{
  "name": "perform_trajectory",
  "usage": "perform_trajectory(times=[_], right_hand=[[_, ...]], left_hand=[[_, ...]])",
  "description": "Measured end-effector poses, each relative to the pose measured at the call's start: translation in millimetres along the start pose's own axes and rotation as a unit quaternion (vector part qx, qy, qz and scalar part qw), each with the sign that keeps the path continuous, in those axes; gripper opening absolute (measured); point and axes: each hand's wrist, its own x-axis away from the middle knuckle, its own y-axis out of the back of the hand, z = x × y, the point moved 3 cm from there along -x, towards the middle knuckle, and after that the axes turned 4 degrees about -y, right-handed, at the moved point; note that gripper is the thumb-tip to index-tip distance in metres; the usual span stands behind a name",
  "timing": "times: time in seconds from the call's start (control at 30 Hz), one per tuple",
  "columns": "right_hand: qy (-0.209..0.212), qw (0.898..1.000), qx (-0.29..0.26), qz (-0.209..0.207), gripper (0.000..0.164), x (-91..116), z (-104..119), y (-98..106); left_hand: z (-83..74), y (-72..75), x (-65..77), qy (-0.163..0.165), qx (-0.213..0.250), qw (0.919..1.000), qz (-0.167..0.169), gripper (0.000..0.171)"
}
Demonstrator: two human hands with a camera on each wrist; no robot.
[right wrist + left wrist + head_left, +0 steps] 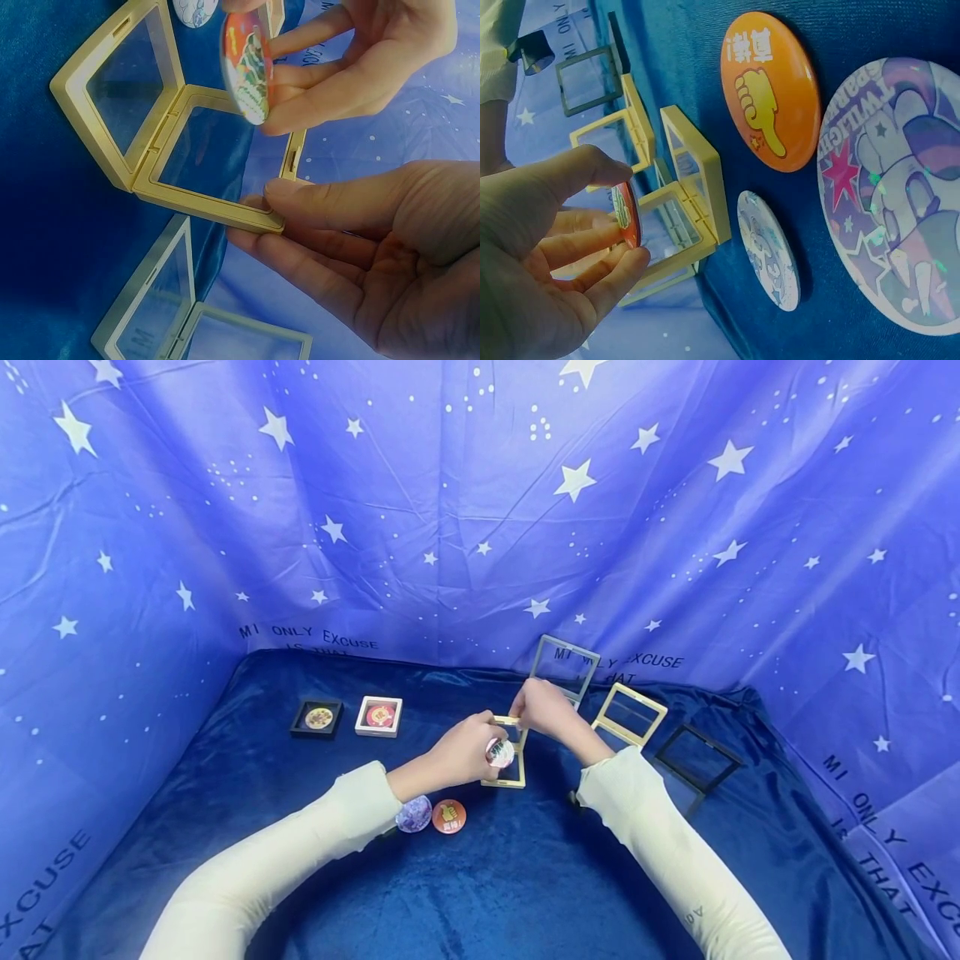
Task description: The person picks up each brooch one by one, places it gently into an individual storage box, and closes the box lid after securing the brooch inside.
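Observation:
Between thumb and fingertips my left hand (pixel 462 750) pinches a round red badge (pixel 249 69) with a green and white picture. The badge hangs just over a yellow hinged display frame (pixel 217 161), which stands unfolded with clear film in both halves. My right hand (pixel 546 710) grips a corner of that frame, thumb on top and fingers below. Near my left forearm lie an orange thumbs-up badge (pixel 771 94) and a purple cartoon badge (pixel 900 195). A smaller whitish badge (pixel 769 251) lies by the yellow frame.
Farther right stand a grey-green unfolded frame (pixel 566 664), another yellow frame (pixel 633 714) and a black frame (pixel 697 756). At the left, a black frame (pixel 296 720) and a white frame (pixel 362 718) each hold a badge. Starry curtains (pixel 465 527) border the blue cloth.

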Motion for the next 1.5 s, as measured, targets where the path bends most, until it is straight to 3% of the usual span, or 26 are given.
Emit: perform_trajectory(times=[0.23, 0.53, 0.9, 1.17, 1.5], right_hand=[[-0.001, 1.0, -0.003, 0.003, 0.01, 0.1, -0.6, 0.0], [-0.001, 1.0, -0.003, 0.003, 0.011, -0.5, -0.5, -1.0], [-0.016, 1.0, -0.004, 0.012, 0.011, 0.6, 0.4, -0.5], [-0.016, 1.0, -0.006, 0.017, 0.012, 0.1, 0.6, -0.2], [-0.005, 1.0, 0.004, 0.009, 0.01, 0.2, 0.4, -0.7]], left_hand=[[-0.9, -5.2, -1.8, 0.004, -0.032, 0.9995, -0.004, 0.038], [-1.9, -13.2, -2.9, 0.026, -0.03, 0.9989, -0.026, 0.03], [-1.9, -21.3, -8.5, 0.08, -0.009, 0.9965, -0.022, 0.024], [-3.5, -23.3, -8.5, 0.106, -0.001, 0.9941, -0.022, 0.026], [-3.9, -30.7, -8.9, 0.109, -0.017, 0.9934, -0.031, 0.032]])
